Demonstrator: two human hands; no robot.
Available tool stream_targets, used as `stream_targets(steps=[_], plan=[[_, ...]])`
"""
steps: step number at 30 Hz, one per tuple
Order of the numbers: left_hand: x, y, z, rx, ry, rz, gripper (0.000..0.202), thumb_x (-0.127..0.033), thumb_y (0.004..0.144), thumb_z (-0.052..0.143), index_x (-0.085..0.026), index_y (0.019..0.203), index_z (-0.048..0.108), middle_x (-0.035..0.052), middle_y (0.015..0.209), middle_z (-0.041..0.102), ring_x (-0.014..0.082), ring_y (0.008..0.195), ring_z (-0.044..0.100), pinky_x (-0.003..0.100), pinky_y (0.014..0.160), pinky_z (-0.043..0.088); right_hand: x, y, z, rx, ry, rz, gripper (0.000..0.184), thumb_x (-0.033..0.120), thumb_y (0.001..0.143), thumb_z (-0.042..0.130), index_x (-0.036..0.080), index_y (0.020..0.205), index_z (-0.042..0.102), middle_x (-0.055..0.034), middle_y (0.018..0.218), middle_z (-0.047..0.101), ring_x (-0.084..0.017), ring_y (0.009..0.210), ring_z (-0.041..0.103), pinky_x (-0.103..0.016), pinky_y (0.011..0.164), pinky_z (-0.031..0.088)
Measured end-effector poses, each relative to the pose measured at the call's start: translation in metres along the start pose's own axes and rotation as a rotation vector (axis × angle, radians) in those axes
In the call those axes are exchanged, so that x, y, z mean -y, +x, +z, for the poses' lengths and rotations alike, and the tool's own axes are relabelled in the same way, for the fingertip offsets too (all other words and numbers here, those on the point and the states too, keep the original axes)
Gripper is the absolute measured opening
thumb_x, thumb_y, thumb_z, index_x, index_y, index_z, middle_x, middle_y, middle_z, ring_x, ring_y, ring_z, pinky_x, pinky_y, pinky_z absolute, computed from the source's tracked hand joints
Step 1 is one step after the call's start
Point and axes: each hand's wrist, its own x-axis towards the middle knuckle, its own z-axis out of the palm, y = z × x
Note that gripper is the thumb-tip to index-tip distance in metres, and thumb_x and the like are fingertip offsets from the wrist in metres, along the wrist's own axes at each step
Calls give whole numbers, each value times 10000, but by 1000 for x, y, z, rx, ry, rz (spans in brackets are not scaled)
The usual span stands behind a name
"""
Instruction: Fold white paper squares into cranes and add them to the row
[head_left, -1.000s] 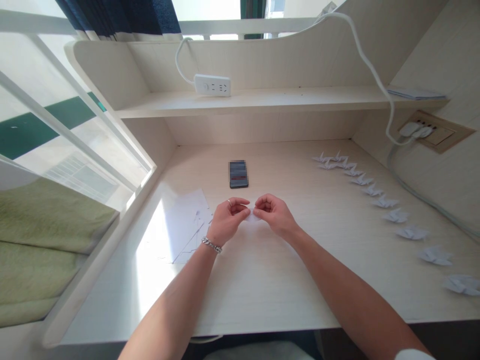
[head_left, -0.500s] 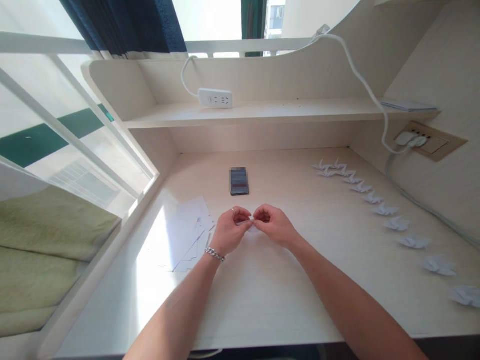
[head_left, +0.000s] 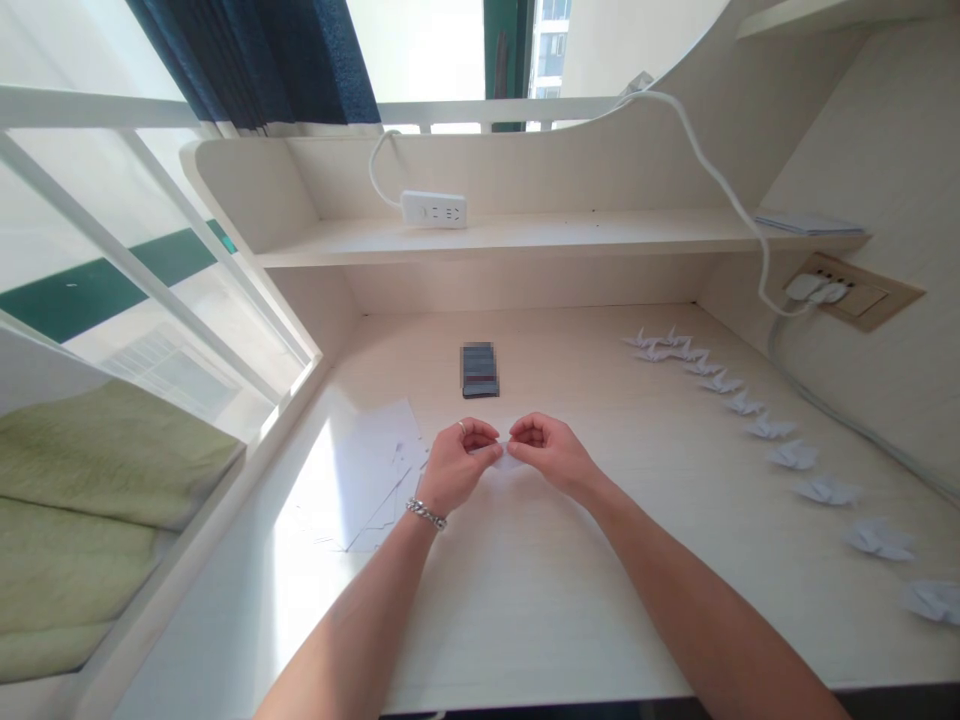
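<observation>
A small piece of white paper is pinched between my two hands, low over the middle of the desk. My left hand, with a ring and a chain bracelet, grips its left side between thumb and fingers. On the right side, the thumb and curled fingers of my right hand close on it too. Most of the paper is hidden behind the fingers, so its folds cannot be made out. To the left of my hands lie white paper sheets with loose scraps on top, partly in bright sunlight.
Several folded white paper cranes run in a curved row down the right side of the desk. A dark, blurred-out rectangular object lies beyond my hands. A power strip rests on the shelf; a white cable hangs toward the wall socket.
My fingertips have spread slightly apart along the paper, leaving a wider gap between the hands. The whole view has tilted a little, shifting the scene slightly downward.
</observation>
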Motion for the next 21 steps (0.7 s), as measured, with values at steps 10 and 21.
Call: stream_targets(steps=[10,21], plan=[[3,1,-4,143,-6,-29,166,-144,700,663,-143,866,661,69,802,718,181,769,684,299,709,544,3,-2,-4,55,-110,-44,137,225,705,672,189,800,580,16,729,603,-130,659,563,-272,618,437],[-1,0,0,118,14,15,193,-223,735,677,-145,911,677,73,835,721,177,782,680,304,735,544,3,-2,-6,6,-134,-60,134,245,703,675,188,780,581,13,723,609,-134,660,570,-273,617,444]])
